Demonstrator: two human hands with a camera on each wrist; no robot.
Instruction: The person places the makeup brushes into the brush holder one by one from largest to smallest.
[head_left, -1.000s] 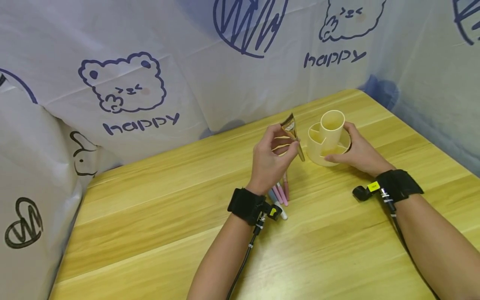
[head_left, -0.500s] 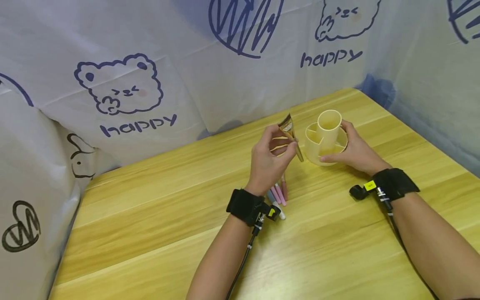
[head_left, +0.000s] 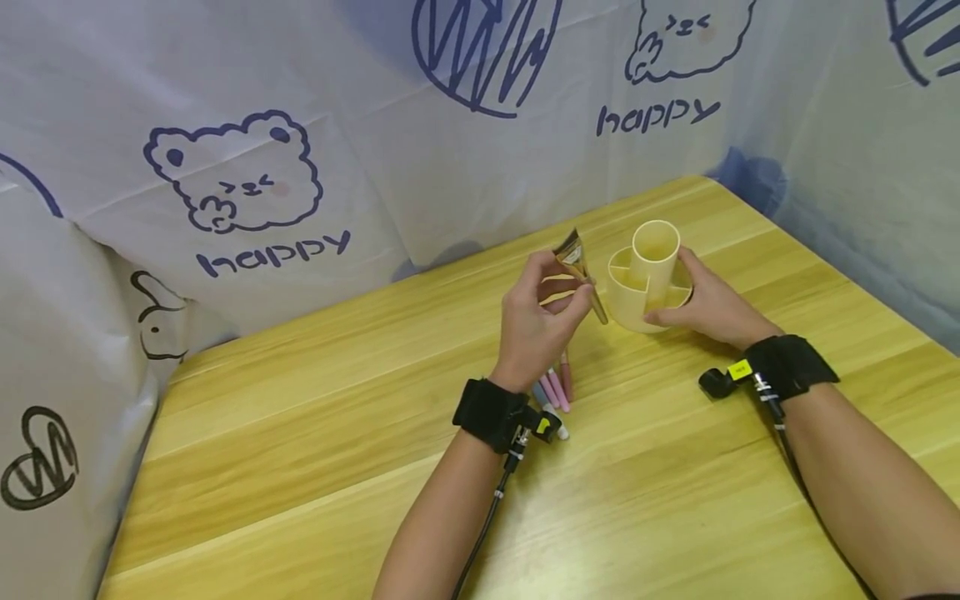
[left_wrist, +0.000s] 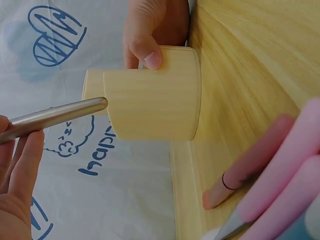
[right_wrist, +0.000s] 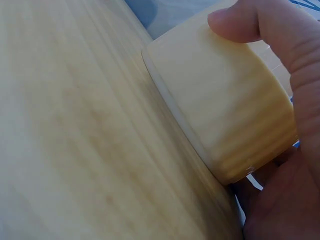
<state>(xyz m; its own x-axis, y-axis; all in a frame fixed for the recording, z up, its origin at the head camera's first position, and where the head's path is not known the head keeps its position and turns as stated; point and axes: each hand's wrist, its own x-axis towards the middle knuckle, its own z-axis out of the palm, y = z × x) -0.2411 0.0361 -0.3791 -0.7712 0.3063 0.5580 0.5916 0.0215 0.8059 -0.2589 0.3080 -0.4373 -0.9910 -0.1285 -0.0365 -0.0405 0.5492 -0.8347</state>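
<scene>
1. Now pinching one brush (left_wrist: 59, 118) in the left grip (head_left: 536, 312), thumb against fingers; holding it above the table (head_left: 300, 433), tilted, wide end up, handle end just beside the holder (head_left: 626, 307); contact hard to tell.
2. Gripping the holder with the right grip (head_left: 708, 304), thumb on the outer wall, fingers behind; base apparently resting on the table.
3. Likely light and stiff, the brush; rather slippery along the smooth metallic handle, perhaps delicate at the wide end. Best to take hold mid-handle.
4. Likely light, rigid plastic, the holder, easily nudged; best to steady by the low outer wall.
5. Count one brush, and one holder with one tall tube (head_left: 652, 258) and several lower compartments, not fully visible.
6. Count at least four pens on the table: two pink pens (head_left: 557, 390), one rose pen (left_wrist: 255, 157), one blue-grey pen (head_left: 542, 394). Possibly more, hidden by the left grip.
</scene>
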